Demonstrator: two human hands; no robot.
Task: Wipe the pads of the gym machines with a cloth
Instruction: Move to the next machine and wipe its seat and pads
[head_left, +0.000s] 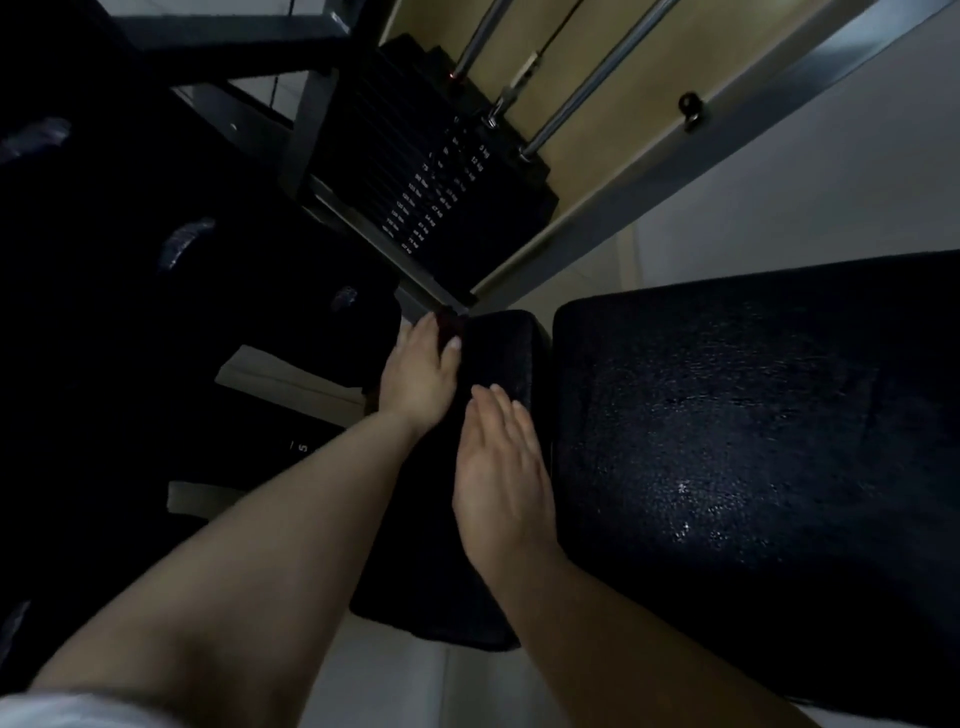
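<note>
Wiping step underway: my left hand (418, 371) grips a dark reddish cloth (449, 325) at the far end of the narrow black textured pad (498, 348); my right hand (501, 467) lies flat on it, fingers straight. Next, I'd drag the cloth back along the pad.
</note>
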